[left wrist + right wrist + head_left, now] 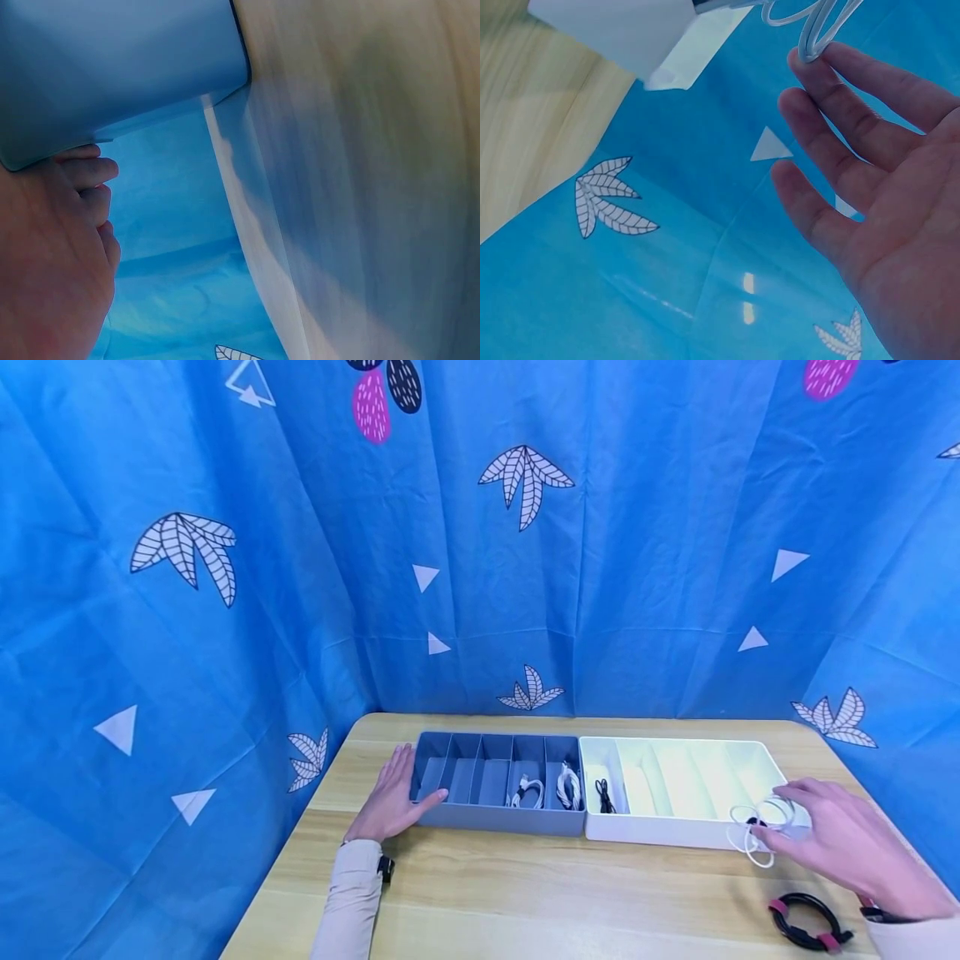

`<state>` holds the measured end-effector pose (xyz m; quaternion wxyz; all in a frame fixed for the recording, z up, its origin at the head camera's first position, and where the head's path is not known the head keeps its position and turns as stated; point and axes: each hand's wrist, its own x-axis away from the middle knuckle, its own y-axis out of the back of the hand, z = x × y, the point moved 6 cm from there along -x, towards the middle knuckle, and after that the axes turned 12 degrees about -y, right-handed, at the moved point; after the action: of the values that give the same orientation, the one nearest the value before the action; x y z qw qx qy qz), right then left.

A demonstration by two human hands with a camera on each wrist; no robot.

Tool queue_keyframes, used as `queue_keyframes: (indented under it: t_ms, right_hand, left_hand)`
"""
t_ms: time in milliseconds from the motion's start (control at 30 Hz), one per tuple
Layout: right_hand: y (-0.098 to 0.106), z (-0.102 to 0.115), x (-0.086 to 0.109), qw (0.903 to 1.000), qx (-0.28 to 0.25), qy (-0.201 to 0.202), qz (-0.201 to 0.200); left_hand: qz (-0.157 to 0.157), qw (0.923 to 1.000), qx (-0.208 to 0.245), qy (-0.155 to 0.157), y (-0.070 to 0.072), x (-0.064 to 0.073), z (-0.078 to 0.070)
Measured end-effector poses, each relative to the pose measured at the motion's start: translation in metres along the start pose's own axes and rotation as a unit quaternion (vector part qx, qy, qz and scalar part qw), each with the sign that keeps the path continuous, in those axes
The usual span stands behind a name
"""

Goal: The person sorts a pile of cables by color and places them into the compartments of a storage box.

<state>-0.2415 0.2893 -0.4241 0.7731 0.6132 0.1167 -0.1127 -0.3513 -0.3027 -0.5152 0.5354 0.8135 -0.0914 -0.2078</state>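
Observation:
My left hand rests against the left end of a grey-blue divided box, thumb stretched over its front edge. In the left wrist view, the fingers lie along the box's end. Over the right end of a white divided box, my right hand pinches a looped white cable with a dark tie at its middle. One white coiled cable and another white cable bundle lie in the grey-blue box's two right compartments. A black cable bundle occupies the white box's leftmost compartment.
A black coiled cable with pink straps lies on the wooden table near my right wrist. Both boxes stand end to end towards the table's back. A blue patterned curtain hangs behind and at both sides.

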Motion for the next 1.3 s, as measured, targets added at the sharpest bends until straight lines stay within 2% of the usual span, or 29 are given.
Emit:
queue_keyframes:
  t_ms: [333, 900, 1300]
  right_hand:
    - [0.004, 0.019, -0.009, 0.9994, -0.032, 0.012, -0.008]
    - [0.002, 0.051, -0.025, 0.9984, -0.027, 0.05, -0.004]
    - [0.0, 0.068, -0.033, 0.9979, -0.041, 0.05, 0.003]
  left_hand:
    - [0.006, 1.0, -0.005, 0.004, 0.0, 0.0, 0.001]
    - [0.004, 1.0, -0.006, 0.005, 0.001, 0.0, -0.001]
    - [0.006, 0.9999, -0.005, 0.009, 0.001, -0.001, 0.0]
